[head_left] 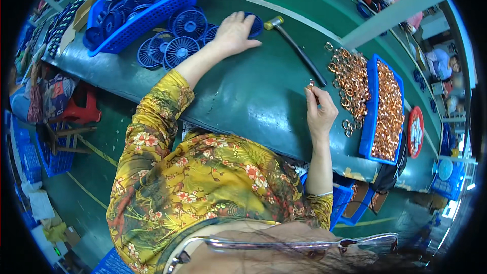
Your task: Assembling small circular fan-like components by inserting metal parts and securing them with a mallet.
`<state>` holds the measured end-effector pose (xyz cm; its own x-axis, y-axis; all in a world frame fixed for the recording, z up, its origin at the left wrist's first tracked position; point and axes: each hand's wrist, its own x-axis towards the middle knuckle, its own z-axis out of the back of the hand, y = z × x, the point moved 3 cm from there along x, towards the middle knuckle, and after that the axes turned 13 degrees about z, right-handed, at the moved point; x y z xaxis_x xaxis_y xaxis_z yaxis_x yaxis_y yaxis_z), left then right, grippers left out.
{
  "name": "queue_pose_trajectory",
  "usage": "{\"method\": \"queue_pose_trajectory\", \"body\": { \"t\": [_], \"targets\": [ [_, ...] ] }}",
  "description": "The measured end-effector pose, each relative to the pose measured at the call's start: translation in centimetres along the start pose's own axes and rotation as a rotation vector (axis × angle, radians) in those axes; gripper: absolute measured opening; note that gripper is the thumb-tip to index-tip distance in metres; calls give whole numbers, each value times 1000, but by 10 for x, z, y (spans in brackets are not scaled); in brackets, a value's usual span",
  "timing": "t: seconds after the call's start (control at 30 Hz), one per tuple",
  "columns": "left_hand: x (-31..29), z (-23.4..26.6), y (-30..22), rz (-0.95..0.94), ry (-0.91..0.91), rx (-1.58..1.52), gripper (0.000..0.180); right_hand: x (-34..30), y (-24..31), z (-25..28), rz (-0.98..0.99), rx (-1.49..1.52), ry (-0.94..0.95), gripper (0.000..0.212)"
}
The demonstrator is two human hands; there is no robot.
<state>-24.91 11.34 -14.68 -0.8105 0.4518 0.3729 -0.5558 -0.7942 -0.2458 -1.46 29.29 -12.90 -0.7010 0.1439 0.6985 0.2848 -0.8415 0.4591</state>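
Observation:
My left hand (pixel 235 35) reaches across the green table with thumb apart and fingers stretched over the near-left side of a round blue spoked disc (pixel 255 25). Its fingertips partly cover that disc, and no firm grip shows. More blue spoked discs (pixel 181 52) lie loosely stacked beside my left wrist. Further right, my right hand (pixel 321 113) is raised with thumb and forefinger pinched on a small copper-coloured ring (pixel 311 83). Between the hands and beyond them lies a hammer (pixel 303 58) with a yellowish head and a black handle, its end close to the pinched ring.
A blue basket (pixel 137 23) full of similar discs stands at the far left. To the right, loose copper rings (pixel 350 78) are heaped against a blue tray (pixel 374 106) filled with more. A red-rimmed round container (pixel 416 132) lies past it. A pale post (pixel 385 12) rises beyond the table.

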Motion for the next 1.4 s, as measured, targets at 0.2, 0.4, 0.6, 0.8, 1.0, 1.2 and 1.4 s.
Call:
{"method": "queue_pose_trajectory", "body": {
  "t": [0.2,0.4,0.6,0.8,1.0,1.2,1.4],
  "targets": [
    [3,-4,8,-1,-74,-68,23,-17,16,-1,-163,91,-98,12],
    [-42,45,-43,217,198,-845,35,-18,39,-1,56,-7,-126,15],
    [-114,52,-81,476,740,-1602,37,-1,72,0,255,22,-134,23],
    [-128,54,-82,330,560,-1433,31,8,81,-10,273,-16,-67,19],
    [-137,59,-83,195,378,-1130,29,7,78,-24,212,-108,65,13],
    [-138,60,-83,177,389,-1064,33,-8,78,-29,148,-139,-23,16],
    [-133,68,-78,222,715,-1487,41,-1,93,-10,274,-303,26,32]
  ]
}}
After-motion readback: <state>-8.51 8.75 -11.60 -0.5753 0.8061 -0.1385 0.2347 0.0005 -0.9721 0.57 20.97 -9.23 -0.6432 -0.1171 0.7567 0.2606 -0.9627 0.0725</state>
